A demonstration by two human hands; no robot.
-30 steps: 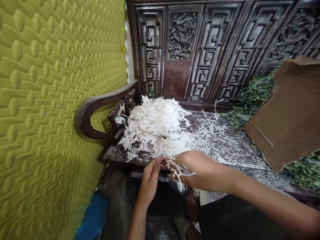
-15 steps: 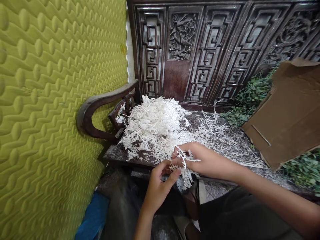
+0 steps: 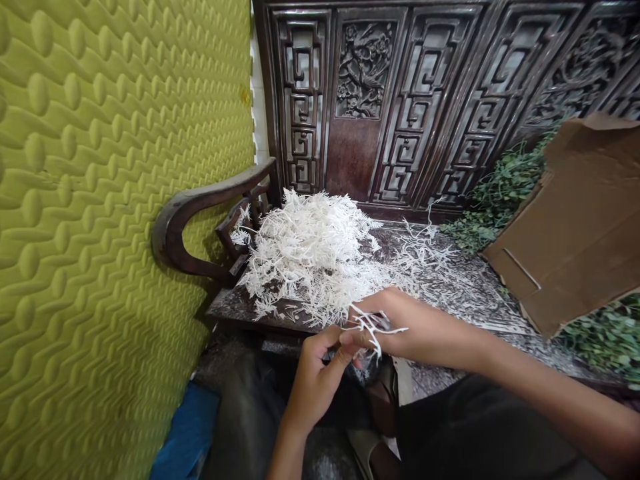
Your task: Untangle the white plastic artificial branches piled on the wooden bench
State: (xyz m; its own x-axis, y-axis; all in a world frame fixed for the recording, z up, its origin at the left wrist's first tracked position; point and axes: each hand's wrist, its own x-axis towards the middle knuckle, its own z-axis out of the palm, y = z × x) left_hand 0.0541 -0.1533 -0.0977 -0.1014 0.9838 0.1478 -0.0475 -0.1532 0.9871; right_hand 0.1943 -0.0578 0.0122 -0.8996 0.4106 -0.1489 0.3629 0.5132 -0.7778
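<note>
Left hand: finger and thumb curled in, tips meeting those of the other hand; I can't tell from here if anything is pinched in them
Right hand: closed around a thin, branching white twig, whose prongs poke out past the fingers
Twig's place: above the person's lap, just in front of the dark, glossy wooden surface
White heap: a big, fluffy mound of white, needle-leaved sprigs on the surface, up near the curved dark wooden armrest
Loose bits: bare white stems scattered on the surface to the right of the mound
Cardboard: 1 torn brown sheet, tilted, with bushy green artificial foliage showing behind it and more below
Backrest: dark carved wooden lattice behind it all
Wall side: yellow-green embossed wall covering on the left, bright blue material low beside it
</note>
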